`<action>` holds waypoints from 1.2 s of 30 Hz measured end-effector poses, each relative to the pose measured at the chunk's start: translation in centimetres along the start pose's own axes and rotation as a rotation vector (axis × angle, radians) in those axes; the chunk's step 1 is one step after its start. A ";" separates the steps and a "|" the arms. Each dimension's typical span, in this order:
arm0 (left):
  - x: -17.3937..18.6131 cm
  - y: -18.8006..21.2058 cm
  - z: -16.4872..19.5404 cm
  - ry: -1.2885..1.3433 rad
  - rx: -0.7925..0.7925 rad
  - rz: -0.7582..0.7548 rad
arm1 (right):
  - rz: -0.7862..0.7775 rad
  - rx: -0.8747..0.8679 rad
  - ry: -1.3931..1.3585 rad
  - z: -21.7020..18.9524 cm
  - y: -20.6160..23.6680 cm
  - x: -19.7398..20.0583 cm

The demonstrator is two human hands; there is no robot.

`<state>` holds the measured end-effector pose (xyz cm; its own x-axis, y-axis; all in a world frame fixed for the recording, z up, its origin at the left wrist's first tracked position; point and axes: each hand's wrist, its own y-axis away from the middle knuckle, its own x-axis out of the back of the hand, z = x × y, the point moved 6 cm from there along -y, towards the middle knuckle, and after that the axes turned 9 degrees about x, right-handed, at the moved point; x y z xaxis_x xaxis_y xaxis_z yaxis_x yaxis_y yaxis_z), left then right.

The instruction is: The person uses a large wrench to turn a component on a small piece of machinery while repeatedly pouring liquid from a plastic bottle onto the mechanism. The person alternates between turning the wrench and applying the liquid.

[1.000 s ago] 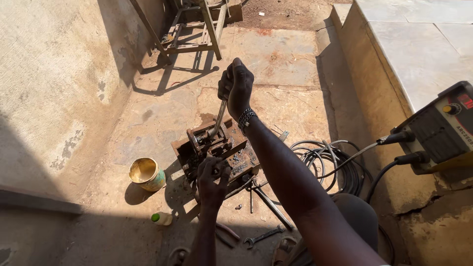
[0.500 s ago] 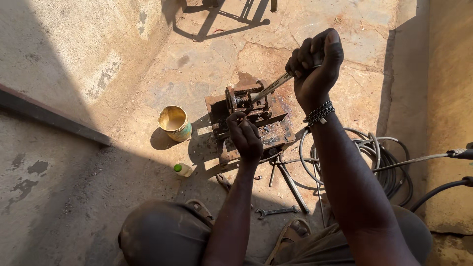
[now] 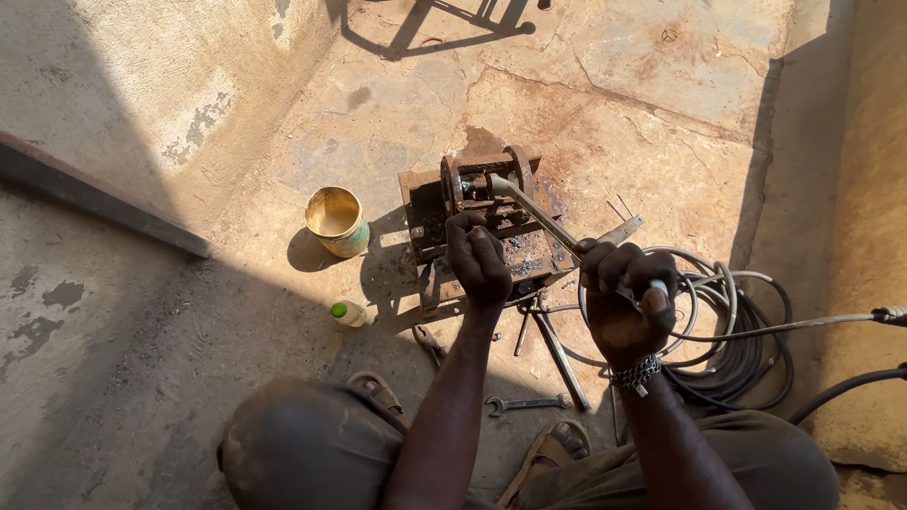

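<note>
My right hand (image 3: 625, 300) is clenched around the end of a long metal lever handle (image 3: 543, 219), right of centre in the frame; the handle runs up and to the left from my fist to the rusty hand-operated metal machine (image 3: 477, 222) that sits on the concrete floor (image 3: 661, 123) at mid-frame. The lever lies low and slanted, close to the machine's base. My left hand (image 3: 477, 260) is closed on the front of the machine, fingers curled down over its near edge; what it grips beneath is hidden, so I cannot tell if a workpiece is under it. Judgement: the lever stroke looks well advanced, near the low end of its travel; whether a piece is formed or cut cannot be read from here, so the result remains to be checked. Around the machine: an open yellow tin (image 3: 335, 220) to its left, a small bottle with a green cap (image 3: 347, 313) below that, a spanner (image 3: 524, 404) on the floor near my sandalled feet, and a coil of dark cable (image 3: 732, 326) at right, touching nothing I hold.
</note>
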<state>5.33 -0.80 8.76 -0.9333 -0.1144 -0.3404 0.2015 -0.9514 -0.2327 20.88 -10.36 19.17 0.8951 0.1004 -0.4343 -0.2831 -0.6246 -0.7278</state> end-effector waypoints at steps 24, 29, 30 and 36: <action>-0.2 0.1 1.6 -0.170 -0.206 -0.196 | 0.052 0.199 0.279 6.4 -3.8 2.0; 0.4 0.5 0.0 -0.161 -0.141 -0.233 | 0.296 -0.255 0.147 12.5 -12.1 7.6; 0.5 0.6 0.1 -0.180 -0.148 -0.228 | 0.306 -0.279 0.203 13.5 -13.6 7.6; 0.3 -0.3 1.6 -0.235 -0.191 -0.197 | 0.359 -0.393 0.489 19.1 -19.1 6.8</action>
<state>4.48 -1.04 10.19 -0.9981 -0.0179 -0.0583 0.0421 -0.8938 -0.4465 25.84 17.02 19.97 0.8480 -0.4638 -0.2565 -0.5260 -0.7956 -0.3006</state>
